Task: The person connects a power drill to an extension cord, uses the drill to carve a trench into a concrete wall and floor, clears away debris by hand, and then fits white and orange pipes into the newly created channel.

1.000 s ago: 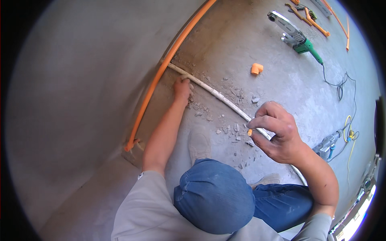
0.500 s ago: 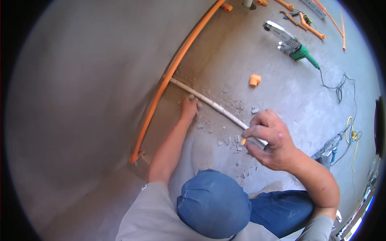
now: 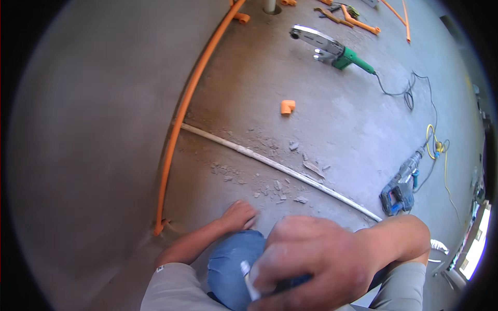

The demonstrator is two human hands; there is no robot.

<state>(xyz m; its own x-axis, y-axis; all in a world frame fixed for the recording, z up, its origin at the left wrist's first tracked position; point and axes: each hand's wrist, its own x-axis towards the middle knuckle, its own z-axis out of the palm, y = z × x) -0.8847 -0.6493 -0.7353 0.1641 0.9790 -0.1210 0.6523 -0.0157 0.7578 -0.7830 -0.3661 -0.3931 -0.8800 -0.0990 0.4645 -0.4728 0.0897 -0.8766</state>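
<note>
My right hand (image 3: 316, 264) is raised large in front, thumb and fingers pinched on a slim white stick that looks like a cigarette (image 3: 249, 280). The rest of that stick is hidden by the fingers. My left hand (image 3: 239, 215) is low by my bent knee, its fingers curled together with nothing visible in them. Beyond both hands a long whitish pipe (image 3: 275, 165) lies across the floor. Grey rubble (image 3: 277, 185) is scattered along it.
An orange pipe (image 3: 193, 83) runs along the wall. An orange elbow fitting (image 3: 287, 107) lies beyond the whitish pipe. Farther off is a green-handled pipe welding tool (image 3: 347, 58) with a dark cable. A rotary hammer (image 3: 400, 187) lies at the right, near a yellow cord (image 3: 429, 137).
Both hands have drawn back from the whitish pipe toward my body. My right hand has risen closer, still pinching the small stick. The view has shifted, showing more of the whitish pipe.
</note>
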